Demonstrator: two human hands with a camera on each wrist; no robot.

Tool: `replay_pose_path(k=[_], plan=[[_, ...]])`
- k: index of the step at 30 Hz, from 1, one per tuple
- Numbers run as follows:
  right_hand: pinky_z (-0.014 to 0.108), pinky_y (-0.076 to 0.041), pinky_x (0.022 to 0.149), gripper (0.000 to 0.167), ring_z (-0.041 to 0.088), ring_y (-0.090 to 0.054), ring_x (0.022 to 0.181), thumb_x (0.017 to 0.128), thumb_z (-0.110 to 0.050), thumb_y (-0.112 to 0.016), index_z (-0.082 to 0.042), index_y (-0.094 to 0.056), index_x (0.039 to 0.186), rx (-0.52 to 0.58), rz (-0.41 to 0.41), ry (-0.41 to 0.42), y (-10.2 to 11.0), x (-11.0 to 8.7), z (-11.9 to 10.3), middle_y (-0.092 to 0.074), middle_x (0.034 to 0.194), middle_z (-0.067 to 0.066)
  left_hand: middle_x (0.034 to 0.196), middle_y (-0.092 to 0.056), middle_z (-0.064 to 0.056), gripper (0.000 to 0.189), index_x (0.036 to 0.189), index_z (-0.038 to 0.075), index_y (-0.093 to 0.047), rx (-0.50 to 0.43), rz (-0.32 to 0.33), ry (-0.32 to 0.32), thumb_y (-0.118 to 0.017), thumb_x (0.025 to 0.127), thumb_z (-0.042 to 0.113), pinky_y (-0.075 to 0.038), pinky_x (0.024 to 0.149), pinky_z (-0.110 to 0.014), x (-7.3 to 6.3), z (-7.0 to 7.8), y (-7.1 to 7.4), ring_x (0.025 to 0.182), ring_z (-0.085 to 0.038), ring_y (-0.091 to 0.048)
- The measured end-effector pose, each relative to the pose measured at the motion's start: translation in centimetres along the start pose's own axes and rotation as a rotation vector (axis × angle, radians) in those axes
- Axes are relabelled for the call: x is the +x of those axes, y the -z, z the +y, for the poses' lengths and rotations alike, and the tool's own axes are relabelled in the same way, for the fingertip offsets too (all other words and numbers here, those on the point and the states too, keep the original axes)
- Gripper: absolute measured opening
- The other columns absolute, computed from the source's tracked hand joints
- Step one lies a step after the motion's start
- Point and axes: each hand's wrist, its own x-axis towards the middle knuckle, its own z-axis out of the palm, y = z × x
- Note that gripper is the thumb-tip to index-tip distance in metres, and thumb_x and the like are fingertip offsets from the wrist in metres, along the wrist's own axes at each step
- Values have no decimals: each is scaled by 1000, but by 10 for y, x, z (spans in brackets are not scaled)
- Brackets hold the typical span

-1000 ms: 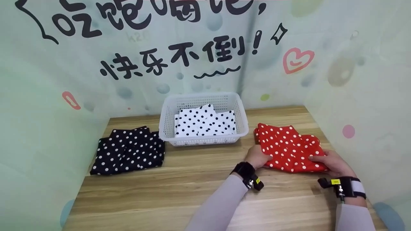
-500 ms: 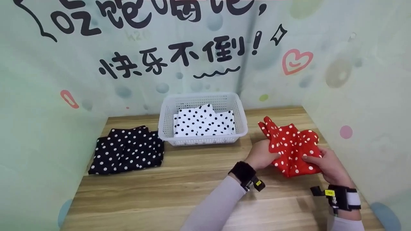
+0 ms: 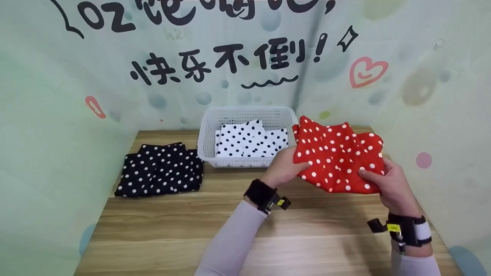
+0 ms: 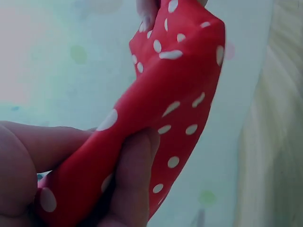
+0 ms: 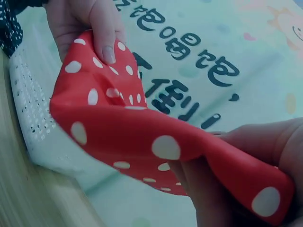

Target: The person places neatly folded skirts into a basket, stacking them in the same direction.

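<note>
A folded red garment-like cloth with white dots [image 3: 337, 157] is held up above the table by both hands. My left hand [image 3: 283, 166] pinches its left edge, thumb in front. At the lower right edge my right hand [image 3: 397, 184] grips it the same way. In the left wrist view the red cloth [image 4: 165, 90] bends between thumb and fingers. The right wrist view shows the cloth [image 5: 118, 127] stretched between the two hands. Behind its left end stands a white plastic basket [image 3: 209, 153] with a folded white cloth with black dots [image 3: 245, 140] inside.
On the left of the wooden table [image 3: 161, 230] lies a folded black cloth with white dots [image 3: 161, 170], close beside the basket. A printed backdrop [image 3: 245, 92] rises behind the table, and similar sheets stand at both sides.
Both hands have lifted the red cloth off the table and moved it up and slightly left, toward the basket. The cloth bunched partway and is now spread flatter. The head view has shifted a little.
</note>
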Motion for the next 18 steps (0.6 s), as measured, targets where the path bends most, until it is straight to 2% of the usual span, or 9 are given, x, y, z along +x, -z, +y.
replay_pose_path(k=[4, 7, 12, 18], plan=[[29, -65, 86, 49, 13, -78, 103, 101, -6, -71, -13, -47, 143, 106, -22, -4, -13, 20, 0, -72, 120, -1, 117, -77, 0, 41, 138, 9, -65, -73, 50, 8, -73, 98, 10, -60, 95, -29, -3, -3, 33, 101, -11, -75], [29, -65, 86, 48, 14, -78, 102, 101, -2, -69, -10, -46, 143, 165, -43, -15, -24, 35, 1, -73, 118, 1, 122, -76, -2, 43, 140, 7, -64, -121, 82, 11, -72, 98, 10, -61, 97, -32, -3, -5, 51, 106, -14, -75], [28, -65, 86, 58, 14, -78, 101, 100, -1, -70, -6, -40, 150, 157, -61, -16, -40, 53, 0, -73, 118, 1, 124, -75, -5, 43, 140, 6, -63, -167, 116, 32, -72, 97, 8, -62, 98, -33, -3, -14, 70, 109, -17, -75], [28, -65, 85, 72, 13, -77, 102, 99, 1, -71, -5, -33, 159, 100, -56, -18, -57, 68, 2, -67, 123, 2, 128, -74, -7, 45, 142, 4, -61, -164, 128, 54, -71, 98, 7, -62, 99, -33, -6, -24, 87, 112, -19, -75]])
